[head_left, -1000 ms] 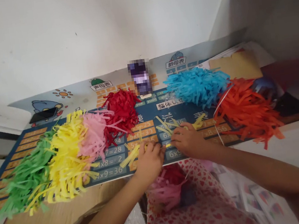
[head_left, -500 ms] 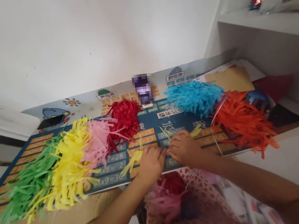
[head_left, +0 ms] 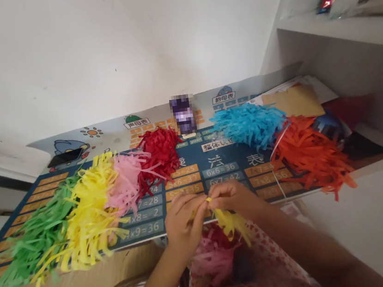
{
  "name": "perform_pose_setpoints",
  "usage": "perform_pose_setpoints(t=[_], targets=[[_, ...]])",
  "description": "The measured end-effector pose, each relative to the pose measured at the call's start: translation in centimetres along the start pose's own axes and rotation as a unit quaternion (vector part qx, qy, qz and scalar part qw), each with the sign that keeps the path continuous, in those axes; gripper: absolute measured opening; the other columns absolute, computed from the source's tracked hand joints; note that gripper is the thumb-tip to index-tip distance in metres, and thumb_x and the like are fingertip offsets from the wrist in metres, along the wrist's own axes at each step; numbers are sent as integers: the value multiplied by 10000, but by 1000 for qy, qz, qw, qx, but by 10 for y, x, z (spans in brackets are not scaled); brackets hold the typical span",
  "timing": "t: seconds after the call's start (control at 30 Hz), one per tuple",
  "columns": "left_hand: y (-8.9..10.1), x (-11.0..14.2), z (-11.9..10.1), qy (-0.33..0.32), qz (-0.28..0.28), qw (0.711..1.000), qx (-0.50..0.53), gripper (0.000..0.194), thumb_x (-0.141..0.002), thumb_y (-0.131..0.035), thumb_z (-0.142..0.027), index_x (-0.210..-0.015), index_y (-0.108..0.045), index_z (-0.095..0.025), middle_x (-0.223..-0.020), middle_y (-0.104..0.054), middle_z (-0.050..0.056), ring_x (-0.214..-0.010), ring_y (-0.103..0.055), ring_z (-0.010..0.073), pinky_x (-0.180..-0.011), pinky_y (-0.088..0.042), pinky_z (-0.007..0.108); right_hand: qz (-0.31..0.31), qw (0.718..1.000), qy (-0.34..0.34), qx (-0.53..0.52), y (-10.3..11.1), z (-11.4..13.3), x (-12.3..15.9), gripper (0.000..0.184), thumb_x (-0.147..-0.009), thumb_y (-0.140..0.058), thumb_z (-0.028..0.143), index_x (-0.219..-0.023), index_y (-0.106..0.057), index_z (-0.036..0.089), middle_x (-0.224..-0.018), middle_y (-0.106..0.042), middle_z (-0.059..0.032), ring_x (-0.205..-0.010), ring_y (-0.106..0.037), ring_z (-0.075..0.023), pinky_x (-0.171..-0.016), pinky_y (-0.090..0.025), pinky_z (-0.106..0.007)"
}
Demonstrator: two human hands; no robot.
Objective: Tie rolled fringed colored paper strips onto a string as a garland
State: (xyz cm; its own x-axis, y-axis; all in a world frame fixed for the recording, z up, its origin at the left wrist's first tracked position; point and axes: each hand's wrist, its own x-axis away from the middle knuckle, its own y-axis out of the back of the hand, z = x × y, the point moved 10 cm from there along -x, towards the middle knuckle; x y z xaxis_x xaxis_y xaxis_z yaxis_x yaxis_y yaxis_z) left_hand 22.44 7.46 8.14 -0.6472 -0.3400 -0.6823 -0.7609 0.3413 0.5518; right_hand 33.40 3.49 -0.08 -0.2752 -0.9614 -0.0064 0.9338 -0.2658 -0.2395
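Observation:
Both hands pinch a yellow paper tassel [head_left: 231,222] at its narrow middle, just over the front edge of the desk mat. My left hand [head_left: 186,218] grips it with thumb and fingers, and part of the tassel is hidden behind those fingers. My right hand [head_left: 235,196] holds the other side, its fringe hanging down below the fingers. Left of my hands lie bunches of fringed paper: green [head_left: 45,231], yellow [head_left: 89,221], pink [head_left: 124,179] and red [head_left: 161,154]. To the right are a blue bunch [head_left: 250,124] and an orange bunch [head_left: 313,152].
A printed desk mat [head_left: 146,230] covers the desk and rises against the wall. A dark phone [head_left: 65,157] lies at the far left. Papers [head_left: 293,103] fill the right corner. Pink and red fringe [head_left: 214,259] rests on my lap. A white string [head_left: 273,166] trails beside the orange bunch.
The yellow tassel has come up off the mat and turned, its fringe now drooping from my right hand. My hands have shifted from lying low on the mat to a raised pinch.

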Motion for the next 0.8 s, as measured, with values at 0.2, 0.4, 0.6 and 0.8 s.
perform_pose_setpoints(t=[0.2,0.4,0.6,0.8], targets=[[-1,8,11,76,-3,997,13,158,-883,-612,-163,-962,-730,-231,-859,-705,23,-801,-661,141,-746,-533,268,-96,989,14,-111,3,-12,-1,206,-691,-789,328,-802,-679,194,-634,-578,51,-442,-412,-46,-431,-322,-177],[-8,7,12,90,1,995,50,173,-889,-601,-202,-957,-753,-249,-839,-725,23,-802,-674,164,-791,-550,320,-145,975,67,-157,6,-9,1,150,-670,-819,295,-724,-711,206,-709,-627,30,-457,-471,-47,-427,-359,-180],[-19,14,29,135,26,988,77,194,-900,-586,-227,-975,-762,-254,-889,-761,32,-824,-705,173,-769,-572,303,-118,935,-80,-326,-9,-40,0,278,-603,-874,321,-721,-666,180,-455,-498,81,-393,-402,-44,-428,-320,-164],[-21,25,43,197,-14,976,91,110,-859,-621,-211,-830,-727,-214,-825,-752,26,-820,-709,169,-768,-568,276,-136,920,-108,-352,-7,-51,0,341,-600,-878,361,-710,-608,184,-407,-426,100,-388,-356,-40,-433,-296,-152]])
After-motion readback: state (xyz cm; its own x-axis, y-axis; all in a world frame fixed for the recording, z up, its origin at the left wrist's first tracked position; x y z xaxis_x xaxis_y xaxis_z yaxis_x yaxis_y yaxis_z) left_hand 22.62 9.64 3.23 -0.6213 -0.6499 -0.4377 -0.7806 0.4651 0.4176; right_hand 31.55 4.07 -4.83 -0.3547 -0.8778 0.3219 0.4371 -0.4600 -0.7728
